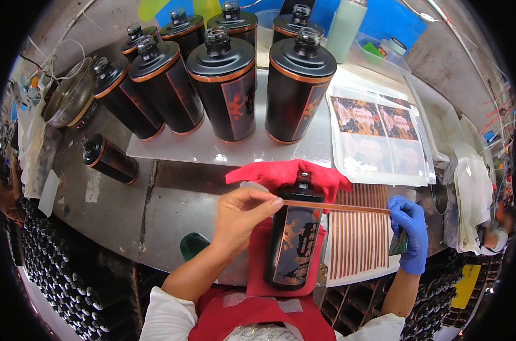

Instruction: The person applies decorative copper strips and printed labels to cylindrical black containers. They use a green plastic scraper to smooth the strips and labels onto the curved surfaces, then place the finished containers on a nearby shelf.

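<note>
Over the metal counter (184, 190), my left hand (242, 216) and gloved right hand (411, 230) pinch a copper strip (349, 208) end to end, seemingly for straightness, above the bottle (295, 244) between them.

Nearest bottle (277, 244), before me: dark label (297, 241) on its side, copper-toned picture, a column of characters running lengthwise, too small for me to read surely. Two right-hand standing bottles (209, 99), front row: dark panels (240, 108) patterned in copper, turned partly aside, any lettering unclear. Printed sheet (377, 153) to my right: dark blocks (357, 117) with copper and pale pink, details blurred from here. Yellow sign (466, 286), low on my right: small dark marks, illegible. Nothing I can read outright
</note>
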{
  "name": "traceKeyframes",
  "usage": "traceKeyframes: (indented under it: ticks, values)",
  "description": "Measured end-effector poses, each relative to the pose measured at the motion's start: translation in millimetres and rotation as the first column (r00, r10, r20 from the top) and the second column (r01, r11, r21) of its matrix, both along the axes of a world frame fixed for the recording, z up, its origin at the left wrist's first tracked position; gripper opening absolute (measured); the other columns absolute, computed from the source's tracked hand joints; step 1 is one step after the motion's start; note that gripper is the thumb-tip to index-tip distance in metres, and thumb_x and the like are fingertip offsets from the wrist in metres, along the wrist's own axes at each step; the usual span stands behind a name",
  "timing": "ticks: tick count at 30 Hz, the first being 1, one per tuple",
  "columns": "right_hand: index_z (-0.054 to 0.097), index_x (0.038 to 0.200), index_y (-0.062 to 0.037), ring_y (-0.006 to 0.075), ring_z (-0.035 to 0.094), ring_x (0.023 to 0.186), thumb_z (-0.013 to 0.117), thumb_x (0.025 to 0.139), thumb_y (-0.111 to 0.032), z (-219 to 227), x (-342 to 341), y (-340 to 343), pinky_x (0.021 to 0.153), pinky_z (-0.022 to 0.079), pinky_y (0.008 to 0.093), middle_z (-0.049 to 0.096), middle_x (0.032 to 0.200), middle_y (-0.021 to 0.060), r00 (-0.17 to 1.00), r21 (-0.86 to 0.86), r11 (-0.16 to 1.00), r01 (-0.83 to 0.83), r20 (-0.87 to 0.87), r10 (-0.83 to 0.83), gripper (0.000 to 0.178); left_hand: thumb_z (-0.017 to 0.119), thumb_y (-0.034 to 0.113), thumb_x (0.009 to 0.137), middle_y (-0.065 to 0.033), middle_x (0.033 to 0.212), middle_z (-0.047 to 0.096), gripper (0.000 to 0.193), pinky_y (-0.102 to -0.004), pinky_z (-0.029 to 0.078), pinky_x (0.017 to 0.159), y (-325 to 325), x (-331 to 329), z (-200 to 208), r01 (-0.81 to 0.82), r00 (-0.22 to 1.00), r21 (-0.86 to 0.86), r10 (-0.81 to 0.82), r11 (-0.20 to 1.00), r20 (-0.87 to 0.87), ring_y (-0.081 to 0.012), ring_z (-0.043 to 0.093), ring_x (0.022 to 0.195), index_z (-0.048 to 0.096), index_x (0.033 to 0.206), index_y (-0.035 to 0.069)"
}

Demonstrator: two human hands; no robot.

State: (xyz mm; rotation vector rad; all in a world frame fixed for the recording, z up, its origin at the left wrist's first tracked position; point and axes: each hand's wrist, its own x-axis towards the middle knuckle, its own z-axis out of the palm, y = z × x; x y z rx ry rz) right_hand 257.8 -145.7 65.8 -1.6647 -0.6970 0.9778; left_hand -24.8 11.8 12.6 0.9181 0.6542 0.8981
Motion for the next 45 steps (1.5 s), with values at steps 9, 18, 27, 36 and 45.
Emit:
traceKeyframes:
  ticks: [9, 18, 27, 36, 45]
  values:
    - [0.058, 0.07, -0.0028, 0.0025, 0.041, 0.05, 0.062, 0.076, -0.006, -19, 14, 6, 0.044, 0.031, 0.0169, 0.05, 0.074, 0.0005, 0.999, -0.015, 0.999, 0.031, -0.035, -0.031, 0.007, 0.067, -0.005, 0.075, -0.0039, 0.081, 0.061, 0.008, -0.0213, 0.045, 0.067, -3, 17, -5, -0.082, 0.996, -0.029, 0.081, 0.996, -0.02, -0.0088, 0.056, 0.073, 0.064, 0.081, 0.0]
    - [0.058, 0.071, -0.0024, 0.0024, 0.04, 0.05, 0.062, 0.076, -0.006, -28, 18, 7, 0.044, 0.029, 0.0169, 0.05, 0.073, 0.0003, 0.999, -0.016, 0.999, 0.031, -0.022, -0.032, 0.007, 0.066, -0.005, 0.077, -0.0027, 0.08, 0.059, 0.008, -0.0215, 0.047, 0.067, -7, 23, -12, -0.119, 0.991, 0.007, 0.119, 0.993, -0.062, -0.008, 0.056, 0.072, 0.061, 0.079, 0.001]
    - [0.058, 0.07, -0.0024, 0.0024, 0.039, 0.049, 0.062, 0.076, -0.006, -35, 20, 8, 0.044, 0.029, 0.017, 0.05, 0.072, -0.0001, 0.998, -0.02, 0.999, 0.026, -0.051, -0.027, 0.008, 0.066, -0.004, 0.077, -0.0007, 0.078, 0.057, 0.01, -0.0199, 0.044, 0.061, -9, 28, -12, -0.155, 0.986, 0.007, 0.156, 0.988, -0.056, -0.0063, 0.053, 0.068, 0.059, 0.078, 0.003]
    - [0.057, 0.069, -0.0028, 0.0026, 0.039, 0.049, 0.062, 0.076, -0.007, -39, 23, 10, 0.044, 0.028, 0.0173, 0.049, 0.071, -0.0002, 0.998, -0.052, 0.998, 0.037, -0.053, -0.04, 0.01, 0.066, 0.0, 0.081, 0.001, 0.081, 0.056, 0.013, -0.0173, 0.041, 0.059, -13, 31, -10, -0.211, 0.973, -0.196, 0.225, 0.958, 0.055, -0.0033, 0.052, 0.068, 0.056, 0.088, 0.003]
    - [0.057, 0.069, -0.0026, 0.0027, 0.04, 0.051, 0.061, 0.077, -0.006, -46, 22, 9, 0.044, 0.029, 0.0169, 0.05, 0.072, 0.0004, 0.998, -0.043, 0.999, 0.021, -0.061, -0.023, 0.009, 0.063, -0.001, 0.083, -0.0002, 0.08, 0.053, 0.017, -0.0193, 0.044, 0.063, -16, 36, -18, -0.17, 0.979, -0.134, 0.183, 0.976, 0.087, -0.0056, 0.052, 0.072, 0.048, 0.088, 0.006]
